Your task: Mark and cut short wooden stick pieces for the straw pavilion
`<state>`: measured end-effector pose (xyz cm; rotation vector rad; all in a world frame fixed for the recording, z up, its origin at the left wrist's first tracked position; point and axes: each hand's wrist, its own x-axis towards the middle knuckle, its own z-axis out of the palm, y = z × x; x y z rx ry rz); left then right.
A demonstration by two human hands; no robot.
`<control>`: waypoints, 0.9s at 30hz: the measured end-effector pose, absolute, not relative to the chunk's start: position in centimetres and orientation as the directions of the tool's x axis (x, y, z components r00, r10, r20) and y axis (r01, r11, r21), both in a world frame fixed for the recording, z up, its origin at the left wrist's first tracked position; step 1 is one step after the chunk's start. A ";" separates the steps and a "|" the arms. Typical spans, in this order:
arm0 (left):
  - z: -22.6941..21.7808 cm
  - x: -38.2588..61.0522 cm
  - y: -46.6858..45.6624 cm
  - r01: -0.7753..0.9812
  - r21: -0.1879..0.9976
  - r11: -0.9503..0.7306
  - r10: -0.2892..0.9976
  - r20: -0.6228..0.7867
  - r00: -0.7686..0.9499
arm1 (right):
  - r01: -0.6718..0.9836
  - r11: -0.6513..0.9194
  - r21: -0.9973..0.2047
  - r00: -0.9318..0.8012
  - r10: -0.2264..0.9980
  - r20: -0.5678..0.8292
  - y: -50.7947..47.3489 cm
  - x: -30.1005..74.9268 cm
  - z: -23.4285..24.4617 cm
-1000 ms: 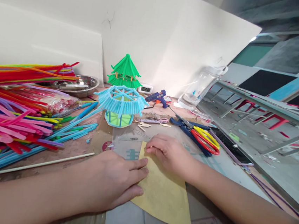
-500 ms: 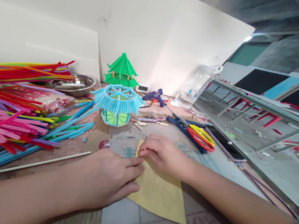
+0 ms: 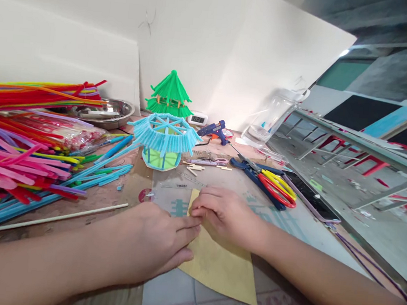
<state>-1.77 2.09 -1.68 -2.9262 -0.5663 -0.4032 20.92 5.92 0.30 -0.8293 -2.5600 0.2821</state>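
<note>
Since the earlier frame the two hands are drawing together. The right hand (image 3: 228,212) is now touching the left hand (image 3: 154,246) fingertip to fingertip at the far corner of the tan paper sheet (image 3: 221,269), where a gap was showing before.

The tabletop (image 3: 105,200) is carrying everything. Well out to the left of the left grip, a big heap of coloured pipe cleaners (image 3: 16,153) is lying.

The sheet is lying flat directly under both grips, its near end reaching back toward the person. The left grip is spreading wide, palm down, pressing on the sheet's left edge with the fingers stretched out. The right grip is curling narrow over the far corner. Its thumb is hidden, so I cannot tell whether it is pinching the edge or only pressing on it.

The sheet is looking thin, light and limp. It would probably crease easily and slide on the smooth mat beneath, so one flat palm makes a sensible anchor. An edge or corner, where fingertips can get under, seems the best place to take hold.

Beyond both grips a blue pipe-cleaner pavilion (image 3: 163,136) is standing upright. To the right of the right grip, red-and-yellow scissors (image 3: 277,187) are lying. A thin wooden stick (image 3: 56,216) is lying just left of the left wrist.
</note>
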 end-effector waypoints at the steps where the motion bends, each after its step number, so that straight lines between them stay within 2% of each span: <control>1: -1.6 -1.8 2.1 0.384 -0.063 -0.921 0.352 0.285 0.892 | 0.520 0.798 -0.304 -0.724 0.601 0.340 5.9 20.9 0.3; 3: -1.4 -1.8 2.1 0.387 -0.048 -0.921 0.360 0.281 0.890 | 0.554 0.788 -0.269 -0.702 0.616 0.359 5.7 20.8 0.4; 7: -1.2 -1.7 2.2 0.387 -0.040 -0.921 0.360 0.289 0.887 | 0.531 0.800 -0.281 -0.727 0.600 0.335 5.7 20.8 0.5; 10: -1.2 -1.7 2.2 0.383 -0.020 -0.923 0.363 0.281 0.888 | 0.576 0.777 -0.254 -0.685 0.629 0.369 5.7 21.0 0.5; 14: -1.2 -1.7 2.3 0.386 -0.022 -0.922 0.367 0.268 0.891 | 0.549 0.797 -0.252 -0.728 0.604 0.325 6.0 21.1 0.4; 16: -1.1 -1.7 2.3 0.395 -0.017 -0.918 0.377 0.266 0.887 | 0.597 0.772 -0.219 -0.692 0.633 0.348 6.3 21.1 0.4; 17: -1.1 -1.8 2.3 0.399 -0.014 -0.917 0.381 0.266 0.886 | 0.619 0.747 -0.243 -0.658 0.662 0.359 6.4 21.1 0.4; 18: -1.1 -1.8 2.3 0.398 -0.012 -0.917 0.381 0.264 0.886 | 0.623 0.715 -0.316 -0.619 0.698 0.359 6.5 21.2 0.5; 20: -1.0 -1.8 2.2 0.392 -0.010 -0.920 0.376 0.260 0.889 | 0.523 0.595 -0.610 -0.536 0.787 0.307 6.5 21.1 0.6; 22: -1.0 -1.7 2.2 0.392 -0.002 -0.920 0.378 0.259 0.889 | 0.239 0.367 -0.899 -0.489 0.845 0.215 6.4 21.1 0.8; 23: -1.0 -1.7 2.2 0.394 0.005 -0.919 0.381 0.263 0.886 | 0.077 0.243 -0.967 -0.492 0.853 0.175 6.3 21.1 0.8; 25: -1.0 -1.7 2.2 0.396 0.021 -0.918 0.386 0.272 0.881 | -0.153 0.058 -0.987 -0.528 0.839 0.131 6.2 21.0 0.8; 27: -1.1 -1.6 2.2 0.397 0.030 -0.917 0.389 0.276 0.879 | -0.237 -0.014 -0.971 -0.554 0.823 0.123 6.1 21.0 0.6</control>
